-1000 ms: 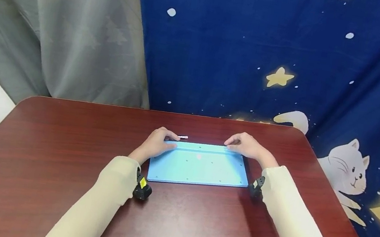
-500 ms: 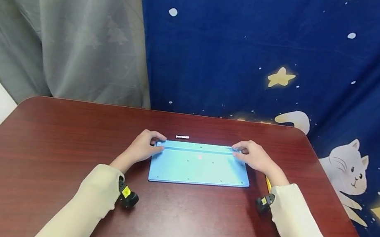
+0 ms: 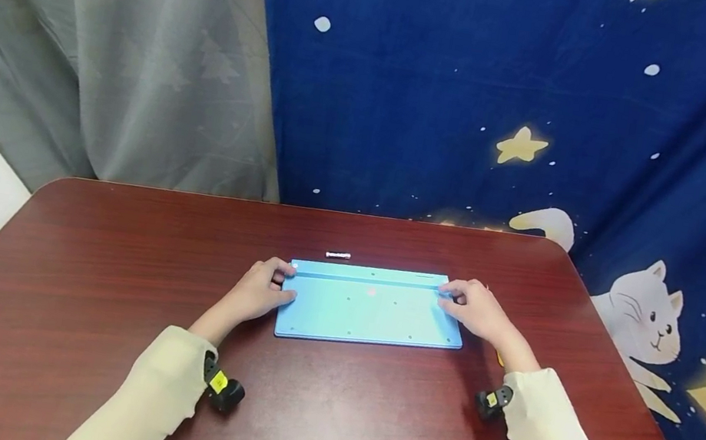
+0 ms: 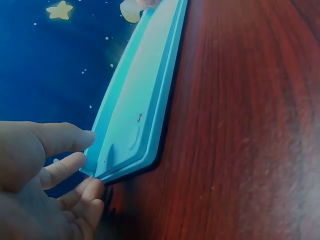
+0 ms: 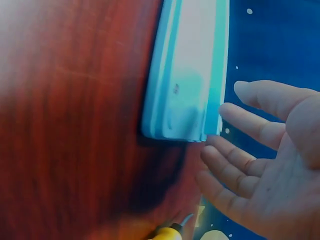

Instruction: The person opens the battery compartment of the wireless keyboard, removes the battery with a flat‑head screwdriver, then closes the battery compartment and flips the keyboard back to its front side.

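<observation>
A light blue keyboard lies underside up on the table, with small screws and a raised strip along its far side. At its left end is my left hand, thumb and fingertips at the edge near the corner, the fingers only slightly bent. My right hand is at the other end. In the right wrist view its fingers are spread and loosely bent beside the keyboard's corner; whether they touch it I cannot tell.
A small white and dark cylinder, likely a battery, lies behind the keyboard. Beside the right hand is a yellow-handled tool with a thin metal tip, mostly hidden in the head view. Curtains hang behind the brown table.
My left hand has slid left along the keyboard's far edge and down to its left end. My right hand has moved right and nearer. The keyboard has barely moved.
</observation>
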A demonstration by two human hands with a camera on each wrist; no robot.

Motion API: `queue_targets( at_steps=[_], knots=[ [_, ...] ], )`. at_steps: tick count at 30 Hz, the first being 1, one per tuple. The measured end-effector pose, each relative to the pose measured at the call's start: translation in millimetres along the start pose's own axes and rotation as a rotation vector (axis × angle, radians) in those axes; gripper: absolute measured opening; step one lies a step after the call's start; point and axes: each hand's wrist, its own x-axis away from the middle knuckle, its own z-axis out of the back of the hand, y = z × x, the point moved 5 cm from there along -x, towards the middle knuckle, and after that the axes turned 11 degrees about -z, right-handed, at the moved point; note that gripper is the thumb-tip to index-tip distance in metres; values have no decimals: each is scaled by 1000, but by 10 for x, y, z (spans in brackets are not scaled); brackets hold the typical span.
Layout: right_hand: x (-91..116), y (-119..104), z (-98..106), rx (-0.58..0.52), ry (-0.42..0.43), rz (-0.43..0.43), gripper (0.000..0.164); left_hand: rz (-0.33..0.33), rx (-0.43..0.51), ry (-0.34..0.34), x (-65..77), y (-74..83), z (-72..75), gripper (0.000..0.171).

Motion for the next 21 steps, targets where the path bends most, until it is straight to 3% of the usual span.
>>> queue_targets(
  at_steps=[6,21],
  knots=[
    [58,53,-80,-25,21,-17,31,49,13,5,72,-32,-50,36],
    [112,183,-197,-137,-13,-120,56,53,43,117,146,13,-86,40]
  ],
)
